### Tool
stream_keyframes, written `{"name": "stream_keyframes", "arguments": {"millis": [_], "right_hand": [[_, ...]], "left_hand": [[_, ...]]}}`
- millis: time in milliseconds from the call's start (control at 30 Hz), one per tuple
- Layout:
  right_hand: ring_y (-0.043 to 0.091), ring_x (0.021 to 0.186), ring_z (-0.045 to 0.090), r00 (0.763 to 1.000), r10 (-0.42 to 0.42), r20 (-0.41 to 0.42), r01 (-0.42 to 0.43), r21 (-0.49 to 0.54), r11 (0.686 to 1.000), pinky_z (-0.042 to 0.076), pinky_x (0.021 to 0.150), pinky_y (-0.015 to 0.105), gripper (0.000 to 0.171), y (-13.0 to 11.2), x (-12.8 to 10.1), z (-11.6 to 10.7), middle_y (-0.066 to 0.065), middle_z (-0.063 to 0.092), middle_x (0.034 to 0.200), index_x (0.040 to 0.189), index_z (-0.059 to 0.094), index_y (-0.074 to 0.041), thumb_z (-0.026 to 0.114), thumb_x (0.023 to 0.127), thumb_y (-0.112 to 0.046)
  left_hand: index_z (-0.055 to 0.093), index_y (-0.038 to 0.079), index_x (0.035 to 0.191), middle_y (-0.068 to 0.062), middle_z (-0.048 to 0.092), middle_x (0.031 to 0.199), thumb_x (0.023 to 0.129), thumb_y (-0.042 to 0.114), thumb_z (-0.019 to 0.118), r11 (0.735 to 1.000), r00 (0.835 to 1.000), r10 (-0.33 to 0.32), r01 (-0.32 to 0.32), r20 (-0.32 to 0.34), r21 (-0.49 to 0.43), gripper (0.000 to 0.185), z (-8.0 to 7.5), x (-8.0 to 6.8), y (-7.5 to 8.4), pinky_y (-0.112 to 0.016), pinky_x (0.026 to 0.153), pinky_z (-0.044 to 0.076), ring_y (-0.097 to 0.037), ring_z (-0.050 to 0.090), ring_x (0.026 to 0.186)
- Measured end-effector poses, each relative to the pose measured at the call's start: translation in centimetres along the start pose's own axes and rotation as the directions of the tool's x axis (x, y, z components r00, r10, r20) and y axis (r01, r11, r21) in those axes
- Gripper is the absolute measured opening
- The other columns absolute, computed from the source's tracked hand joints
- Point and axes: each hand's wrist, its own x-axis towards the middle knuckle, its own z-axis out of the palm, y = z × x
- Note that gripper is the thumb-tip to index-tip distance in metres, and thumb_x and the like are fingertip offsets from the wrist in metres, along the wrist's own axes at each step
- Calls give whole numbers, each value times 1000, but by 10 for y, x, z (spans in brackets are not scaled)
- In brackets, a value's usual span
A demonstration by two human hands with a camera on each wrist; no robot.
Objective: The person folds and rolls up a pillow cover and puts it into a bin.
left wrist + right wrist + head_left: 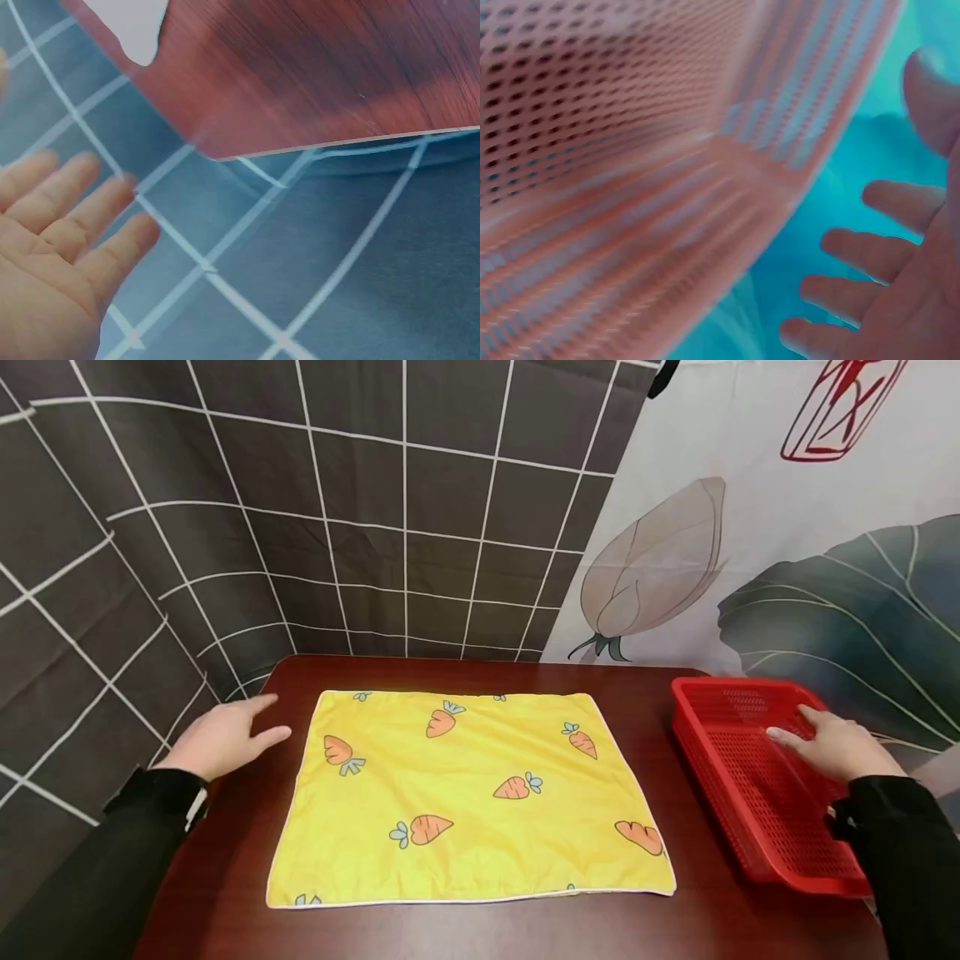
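Right hand (836, 745) over basket (750, 793) rim

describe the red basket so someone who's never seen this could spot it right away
Start at the dark red-brown table. The yellow carrot-print cloth lies flat in its middle; right of it, at the table's edge under the right hand, sits the red basket, the only perforated plastic thing there.

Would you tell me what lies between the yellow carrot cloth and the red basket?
Only bare table separates the cloth and basket, shown in the head view.

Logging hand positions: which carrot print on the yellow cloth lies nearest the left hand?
The carrot by the cloth's left edge, closest to the left hand.
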Motion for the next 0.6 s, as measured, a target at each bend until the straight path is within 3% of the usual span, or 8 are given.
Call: {"name": "stream_keyframes", "arguments": {"millis": [67,133,267,333,400,500,600], "right_hand": [[73,128,34,996,-65,-62,65,-15,998,33,103,85,104,-17,-9,-5,54,30,148,158,22,16,53,103,-66],[69,130,39,975,-159,-155,154,-45,987,34,105,83,92,-39,-23,-6,51,39,147,155,35,15,61,104,-56],[60,132,47,875,-349,-336,325,-125,937,38,105,78,70,-89,-56,4,41,54,144,147,54,8,78,97,-35],[56,130,52,822,-415,-391,381,-165,910,44,103,76,67,-114,-73,11,35,61,140,143,61,2,85,89,-31],[50,127,58,776,-477,-414,437,-192,879,49,101,73,66,-135,-88,21,29,66,136,139,67,-3,90,84,-30],[42,118,68,712,-571,-409,523,-235,819,57,95,66,61,-156,-104,37,20,73,128,132,74,-9,94,78,-30],[33,110,73,688,-642,-339,588,-257,767,61,91,57,53,-163,-110,58,12,77,120,125,78,-14,95,77,-29]], "left_hand": [[57,-5,148,-33,62,144,100,43,73,998,998,48,-47,-46,30,69,3,-13,12,-69,106,49,-52,62,130],[67,0,139,-27,71,134,98,39,76,994,990,101,-97,-94,50,57,8,-29,27,-66,103,53,-47,67,125],[81,10,113,-9,81,105,91,35,84,972,963,223,-209,-152,104,33,28,-65,57,-52,88,61,-31,75,101],[81,19,94,5,76,88,86,36,88,959,951,274,-258,-144,117,21,40,-83,70,-40,76,60,-16,70,83],[72,28,79,18,63,75,81,39,91,946,940,317,-305,-128,107,22,54,-100,79,-30,65,51,-4,56,71],[58,36,69,26,46,67,76,44,94,939,938,344,-344,-38,6,38,73,-121,87,-21,59,38,5,40,64],[54,35,68,23,41,63,76,38,95,944,938,310,-283,155,-171,41,87,-137,88,-20,55,35,4,38,60]]}}
